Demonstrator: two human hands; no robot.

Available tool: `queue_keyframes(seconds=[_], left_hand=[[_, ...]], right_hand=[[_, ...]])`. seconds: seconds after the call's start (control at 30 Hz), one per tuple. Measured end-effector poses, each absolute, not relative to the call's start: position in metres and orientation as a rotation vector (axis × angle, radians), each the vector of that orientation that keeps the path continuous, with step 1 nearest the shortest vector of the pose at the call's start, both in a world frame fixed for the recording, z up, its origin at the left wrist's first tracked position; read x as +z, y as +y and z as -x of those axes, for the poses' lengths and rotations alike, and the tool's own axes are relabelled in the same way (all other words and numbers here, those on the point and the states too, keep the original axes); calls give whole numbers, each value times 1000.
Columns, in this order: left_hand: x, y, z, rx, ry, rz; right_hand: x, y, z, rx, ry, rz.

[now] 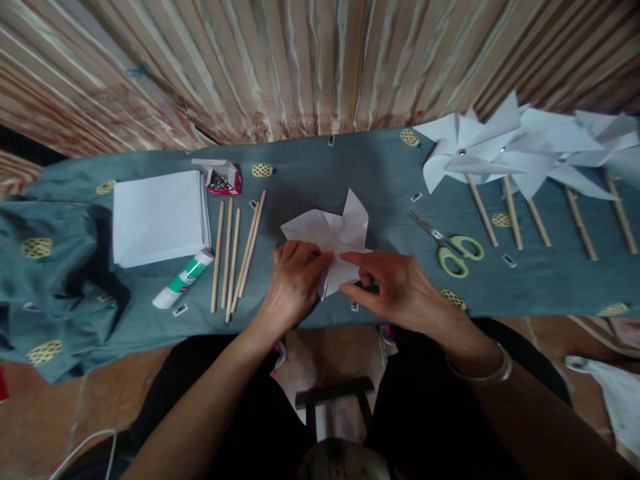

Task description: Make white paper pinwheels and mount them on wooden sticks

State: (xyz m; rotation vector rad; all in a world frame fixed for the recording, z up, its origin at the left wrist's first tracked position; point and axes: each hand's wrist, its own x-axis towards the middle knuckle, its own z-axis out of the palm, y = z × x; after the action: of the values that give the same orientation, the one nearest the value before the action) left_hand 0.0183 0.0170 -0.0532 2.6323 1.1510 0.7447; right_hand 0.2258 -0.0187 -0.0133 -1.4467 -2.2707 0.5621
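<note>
A white paper pinwheel (327, 228) without a stick lies before me at the middle of the table, its blades folded in toward the centre. My left hand (295, 277) is closed on its left side, thumb pressed near the centre. From the right, my right hand (387, 283) reaches over the paper with its index finger stretched to the middle and its thumb apart, at the lower right blade. Part of the pinwheel is hidden under both hands.
Left of my hands lie several wooden sticks (229, 257), a glue stick (184, 280), a stack of white paper (159, 217) and an open box of metal pins (220, 179). Green-handled scissors (450, 248) lie to the right, below several finished pinwheels (463, 150). A pleated curtain (320, 60) hangs behind.
</note>
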Motion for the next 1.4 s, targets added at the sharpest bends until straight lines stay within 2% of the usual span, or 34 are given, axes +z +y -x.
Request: queue_keyframes(seconds=[0.27,0.43,0.73,1.0,1.4], left_hand=[[-52,16,-19,728,1172,-2584],[-49,21,-12,709,1180,-2499],[-32,14,5,625,1094,-2516],[-36,13,-5,604,946,-2677],[-36,11,-9,562,896,-2719]], right_hand=[[-14,-28,-221,389,-2398,1347],[-16,-26,-224,459,-2427,1332],[-2,-25,-247,399,-2510,1471],[-6,-28,-245,333,-2512,1406],[-15,-26,-248,401,-2446,1339]])
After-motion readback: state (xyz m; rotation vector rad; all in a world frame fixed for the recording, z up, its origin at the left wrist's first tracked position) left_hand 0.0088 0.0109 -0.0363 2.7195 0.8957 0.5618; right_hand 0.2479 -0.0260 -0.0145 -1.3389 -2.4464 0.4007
